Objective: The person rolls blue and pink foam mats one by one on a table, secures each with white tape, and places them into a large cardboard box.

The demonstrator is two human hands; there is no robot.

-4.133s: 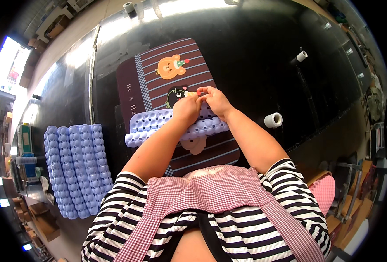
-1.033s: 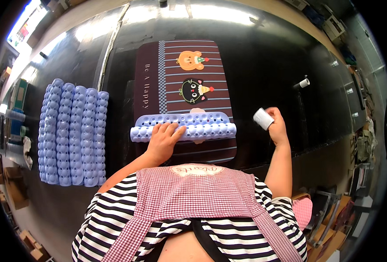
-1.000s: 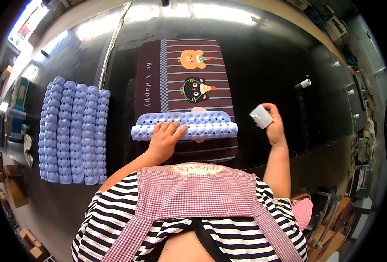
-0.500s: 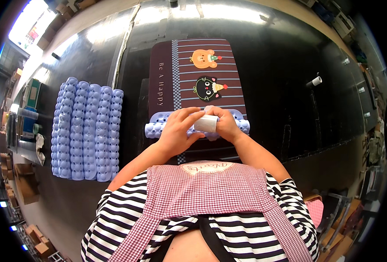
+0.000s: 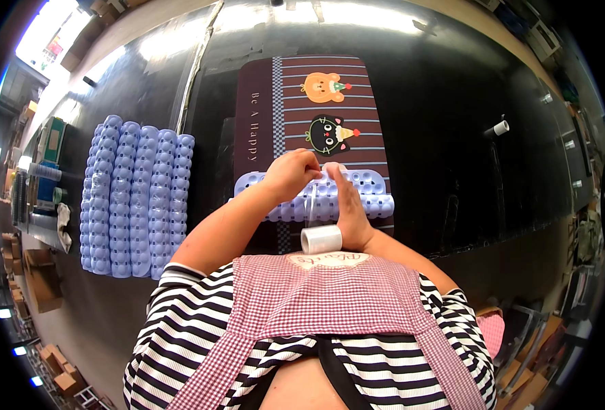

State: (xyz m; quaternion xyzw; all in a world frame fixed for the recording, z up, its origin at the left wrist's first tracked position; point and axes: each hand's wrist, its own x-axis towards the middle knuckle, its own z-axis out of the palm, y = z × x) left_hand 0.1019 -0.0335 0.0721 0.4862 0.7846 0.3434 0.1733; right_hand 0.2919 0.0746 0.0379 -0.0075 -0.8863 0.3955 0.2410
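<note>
A blue bubbled mat (image 5: 377, 205), partly rolled up, lies across the near part of a dark printed mat (image 5: 258, 147). My left hand (image 5: 290, 176) is closed above the roll, fingertips pinched where a clear strip of tape ends; the exact grip is partly hidden. My right hand (image 5: 350, 208) rests with straight fingers along the roll, its fingertips near the left hand's. From there the strip runs down over the bubbles to a tape roll (image 5: 321, 240), which hangs by my right wrist, close to my apron.
Several rolled blue bubbled mats (image 5: 138, 198) lie side by side on the black table (image 5: 446, 137) at the left. A small white roll (image 5: 500, 128) sits at the right. Boxes and a green case (image 5: 53, 140) stand beyond the table's left edge.
The tape roll has left my right hand's grip and dropped toward my apron, with a strip now drawn out. My right fingers have straightened; my left hand has moved up and closed.
</note>
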